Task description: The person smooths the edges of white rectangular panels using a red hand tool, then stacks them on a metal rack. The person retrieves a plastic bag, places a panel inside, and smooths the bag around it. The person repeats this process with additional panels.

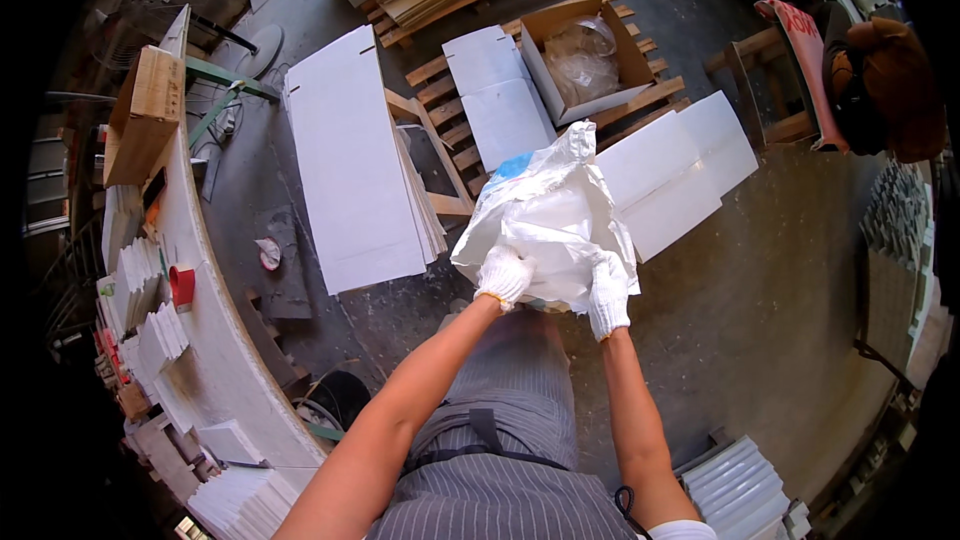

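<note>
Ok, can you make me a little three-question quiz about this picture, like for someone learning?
1. True or false: the left hand and right hand are both gloved.
2. What is in the open cardboard box? A) red apples B) see-through plastic C) black shoes
3. Fill in the colour: both hands are on a crumpled, mostly ____ bag.

Key: 1 true; 2 B; 3 white.

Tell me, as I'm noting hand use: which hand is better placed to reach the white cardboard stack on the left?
Probably the left hand: it's nearer the white cardboard stack. The right hand would have to cross the white bag, which both hold.
</note>
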